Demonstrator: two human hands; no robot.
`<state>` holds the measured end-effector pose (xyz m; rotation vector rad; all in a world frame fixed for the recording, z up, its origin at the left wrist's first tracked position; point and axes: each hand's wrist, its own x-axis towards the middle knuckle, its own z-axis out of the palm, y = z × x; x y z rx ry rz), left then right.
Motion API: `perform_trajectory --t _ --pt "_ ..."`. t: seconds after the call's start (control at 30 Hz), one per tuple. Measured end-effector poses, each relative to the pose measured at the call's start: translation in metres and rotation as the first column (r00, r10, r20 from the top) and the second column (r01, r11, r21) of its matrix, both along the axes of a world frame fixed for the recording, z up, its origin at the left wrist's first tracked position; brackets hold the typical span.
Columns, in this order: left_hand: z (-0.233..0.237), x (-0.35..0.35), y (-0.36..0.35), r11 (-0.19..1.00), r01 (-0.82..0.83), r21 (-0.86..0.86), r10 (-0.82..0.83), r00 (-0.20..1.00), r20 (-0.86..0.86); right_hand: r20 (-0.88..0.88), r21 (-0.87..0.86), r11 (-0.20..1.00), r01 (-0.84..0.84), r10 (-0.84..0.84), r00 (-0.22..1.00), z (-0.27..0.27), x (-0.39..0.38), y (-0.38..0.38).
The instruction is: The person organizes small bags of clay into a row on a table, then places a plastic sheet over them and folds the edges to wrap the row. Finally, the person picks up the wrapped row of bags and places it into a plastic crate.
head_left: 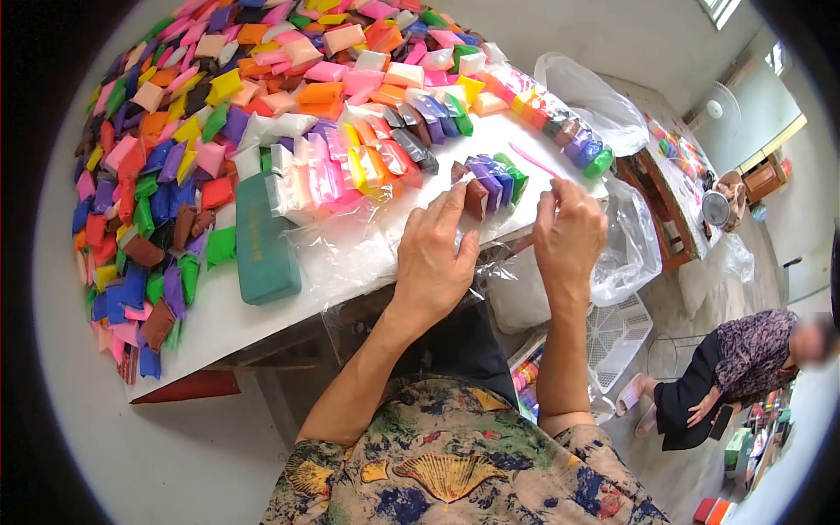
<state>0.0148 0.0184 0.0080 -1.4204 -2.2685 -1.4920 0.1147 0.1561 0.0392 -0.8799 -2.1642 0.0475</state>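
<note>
On the white table (332, 284), my left hand (435, 258) rests by a short row of small soft packets: a brown packet (472, 194), purple packets (492, 179) and a green packet (512, 178). Its forefinger reaches to the brown one, with the thumb apart. Right of the row is my right hand (569, 232), its fingers curled together; what they hold, if anything, is hidden. A pink stick (532, 159) lies just beyond those fingers. Crumpled clear plastic film (494, 269) spreads between both hands at the table edge.
A large heap of coloured packets (162, 166) covers the table's left and far side. Nearer are a green box (262, 241), a bagged row of packets (337, 171) and another bagged row (547, 114). A seated person (744, 376) is at the right, beyond a white basket (617, 337).
</note>
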Motion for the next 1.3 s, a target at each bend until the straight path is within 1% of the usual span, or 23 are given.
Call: perform_trajectory --t 0.03,0.07,0.17,0.27,0.37,0.4,0.5,0.6,0.7,0.8,0.9,1.0,1.1,1.2,1.3 --pt "-0.002 0.0 0.001 1.0 -0.005 0.017 0.006 1.0 -0.02 -0.001 0.078 0.997 0.027 -0.027 1.0 0.012 -0.002 -0.003" --pt "-0.005 0.0 0.002 0.999 -0.009 0.034 0.011 0.999 -0.039 -0.052 0.112 0.992 -0.059 0.065 0.997 0.021 -0.008 -0.001" --pt "-0.009 0.0 0.006 0.996 -0.018 0.09 0.023 0.998 -0.061 -0.168 -0.013 0.939 -0.344 0.337 0.926 0.051 -0.042 -0.01" --pt "-0.001 0.004 0.003 0.999 -0.001 0.05 0.0 1.0 0.028 0.044 -0.156 0.908 -0.389 0.4 0.916 0.068 -0.079 -0.021" --pt "-0.003 0.005 0.003 0.999 0.012 0.032 -0.013 0.999 0.045 0.292 -0.201 0.905 -0.374 0.42 0.859 0.073 -0.106 -0.03" --pt "-0.008 0.006 0.005 0.999 -0.011 0.047 0.011 1.0 -0.005 0.29 -0.166 0.913 -0.373 0.406 0.866 0.063 -0.113 -0.028" --pt "-0.008 0.006 0.004 0.987 0.005 0.162 0.006 0.998 -0.07 0.247 -0.173 0.884 -0.435 0.466 0.85 0.045 -0.121 -0.015" --pt "-0.008 0.003 0.004 0.986 0.044 0.161 -0.038 0.999 -0.037 0.349 -0.327 0.869 -0.372 0.477 0.807 0.05 -0.124 -0.011" --pt "-0.009 0.003 0.003 0.986 0.039 0.163 -0.032 0.998 -0.048 0.422 -0.281 0.903 -0.325 0.42 0.803 0.061 -0.122 -0.025" --pt "-0.005 0.002 -0.001 0.997 0.077 0.004 -0.077 0.997 0.013 0.481 -0.21 0.919 -0.334 0.394 0.783 0.053 -0.128 -0.029" --pt "-0.002 0.002 -0.003 0.996 0.083 0.037 -0.084 0.996 0.023 0.483 -0.149 0.917 -0.369 0.393 0.782 0.045 -0.13 -0.029" --pt "-0.01 0.002 0.002 0.986 0.056 0.159 -0.052 0.998 -0.032 0.482 -0.145 0.912 -0.384 0.404 0.777 0.046 -0.129 -0.029" --pt "-0.007 0.003 0.001 0.989 0.048 0.139 -0.044 0.999 -0.027 0.529 -0.161 0.917 -0.365 0.393 0.752 0.054 -0.125 -0.034" --pt "-0.003 0.004 0.0 0.999 0.046 -0.003 -0.046 0.999 0.013 0.503 -0.15 0.925 -0.348 0.374 0.779 0.063 -0.12 -0.036" --pt "-0.005 0.004 0.0 0.999 0.024 0.021 -0.024 1.0 0.006 0.3 -0.054 0.936 -0.348 0.347 0.889 0.076 -0.1 -0.037"
